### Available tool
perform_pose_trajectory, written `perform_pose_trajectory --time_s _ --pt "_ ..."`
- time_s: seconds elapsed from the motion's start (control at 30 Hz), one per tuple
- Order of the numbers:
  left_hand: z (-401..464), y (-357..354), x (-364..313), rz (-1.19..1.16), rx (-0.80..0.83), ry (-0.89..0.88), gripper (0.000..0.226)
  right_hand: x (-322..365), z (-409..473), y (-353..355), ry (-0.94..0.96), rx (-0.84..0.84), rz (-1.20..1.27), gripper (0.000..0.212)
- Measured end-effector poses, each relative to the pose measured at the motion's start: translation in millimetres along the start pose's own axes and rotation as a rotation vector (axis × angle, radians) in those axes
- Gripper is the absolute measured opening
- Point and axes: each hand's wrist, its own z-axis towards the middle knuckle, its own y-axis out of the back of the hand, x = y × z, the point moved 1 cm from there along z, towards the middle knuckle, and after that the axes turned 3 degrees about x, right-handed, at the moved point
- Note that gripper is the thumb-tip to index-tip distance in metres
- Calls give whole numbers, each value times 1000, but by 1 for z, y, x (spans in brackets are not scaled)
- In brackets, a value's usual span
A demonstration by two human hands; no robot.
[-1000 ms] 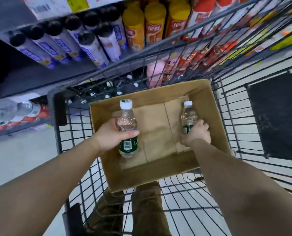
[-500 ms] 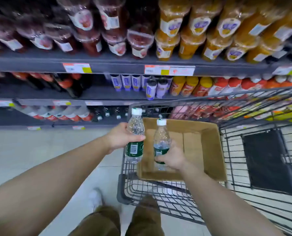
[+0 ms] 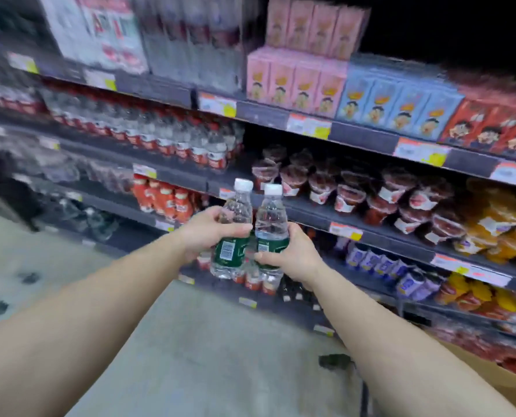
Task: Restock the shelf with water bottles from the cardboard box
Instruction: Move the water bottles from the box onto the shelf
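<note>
The left hand (image 3: 204, 233) curls around a clear plastic water bottle with a white cap and green label (image 3: 234, 233), held upright at centre. Just beside it at 3 o'clock, the right hand (image 3: 289, 254) grips a second matching bottle (image 3: 271, 227); the 2 look close enough to touch. The dark stocked shelf (image 3: 310, 212) stands behind them. A brown cardboard box corner (image 3: 497, 383) shows at 4 o'clock.

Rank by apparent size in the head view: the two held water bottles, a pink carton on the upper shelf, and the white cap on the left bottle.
1. The left bottle and right bottle look alike, so they tie.
2. Pink carton, though it stands farther away, so true size is unsure.
3. White cap, clearly smallest.
</note>
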Motion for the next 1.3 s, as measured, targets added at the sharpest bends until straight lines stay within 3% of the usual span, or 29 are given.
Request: perform_pose_trajectory --time_s 0.07,0.1,0.17,0.2,0.27,0.33,0.47,0.6,0.67,0.8,0.87,1.0,1.1,1.3 --pt "-11 69 3 -50 -120 -10 96 52 24 -40 65 40 6 85" --pt "-18 100 3 -91 -162 -14 99 78 34 -58 96 60 -5 89" --pt "-35 153 1 -175 -209 -57 78 123 57 -90 165 89 -31 95" --pt "-44 175 -3 -203 -252 -70 79 144 70 -105 202 96 -45 96" --pt "-55 221 -5 -222 -359 -96 108 185 94 -134 272 120 -70 97" --pt "-59 267 -3 -246 -430 -132 114 223 120 -164 329 150 -71 104" --pt "-56 351 -4 -288 -592 -168 81 294 169 -223 449 208 -78 115" --pt "-34 442 -5 -267 -699 -204 112 362 227 -280 562 258 -73 105" --pt "-27 481 -13 -265 -748 -215 103 398 258 -305 599 279 -65 105" --pt "-10 562 -32 -295 -844 -260 54 473 314 -349 666 323 -66 95" --pt "1 604 -36 -304 -861 -286 42 504 337 -369 682 326 -67 92" --pt "26 683 -43 -276 -881 -340 42 550 381 -401 684 282 -91 83" --pt "59 736 -49 -272 -815 -385 18 578 413 -421 658 215 -106 78" --pt "130 845 -63 -217 -596 -438 69 622 471 -451 545 -72 -20 92"
